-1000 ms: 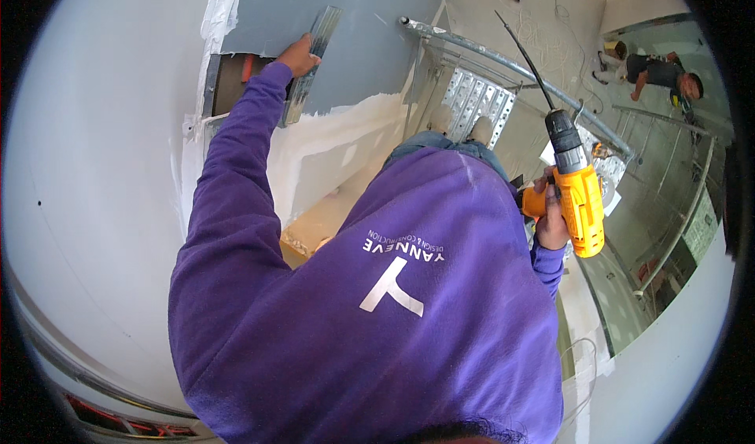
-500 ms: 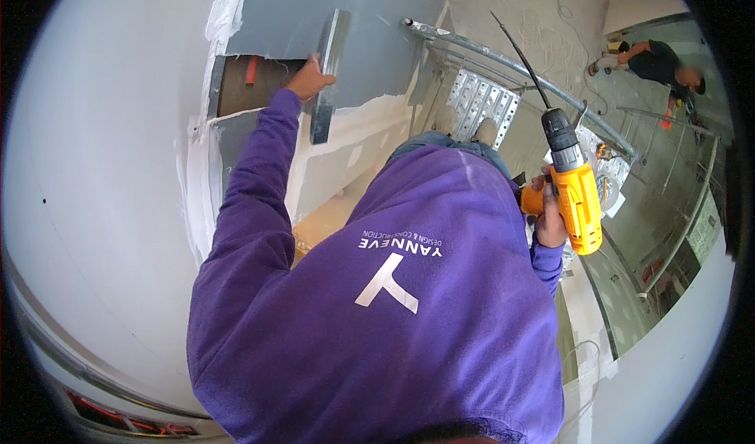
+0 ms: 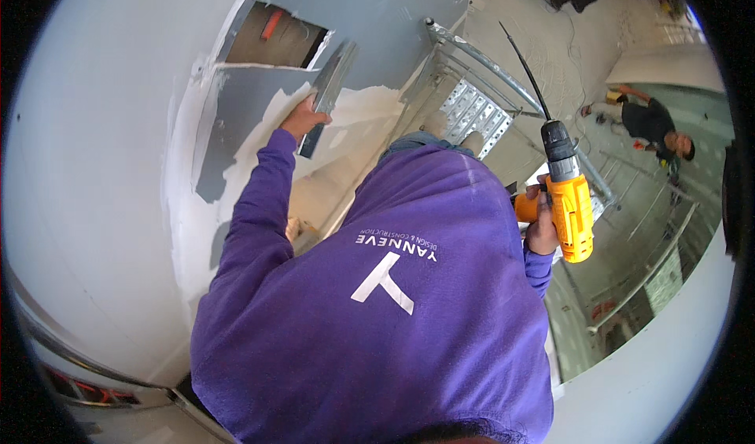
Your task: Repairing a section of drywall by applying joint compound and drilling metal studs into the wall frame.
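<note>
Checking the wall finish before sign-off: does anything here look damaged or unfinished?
Yes. The wall has a rectangular hole cut open near the top, with ragged white patches around grey board below. The left hand holds a metal strip against it; the right hand grips a yellow drill.

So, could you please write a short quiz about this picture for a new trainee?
1. True or false: the left hand rests on a grey metal strip against the wall.
2. What does the right hand hold? A) hammer B) yellow drill C) paint roller
3. Fill in: the drill's long bit points ____ from the person's body.

Key: 1 true; 2 B; 3 away.
</note>
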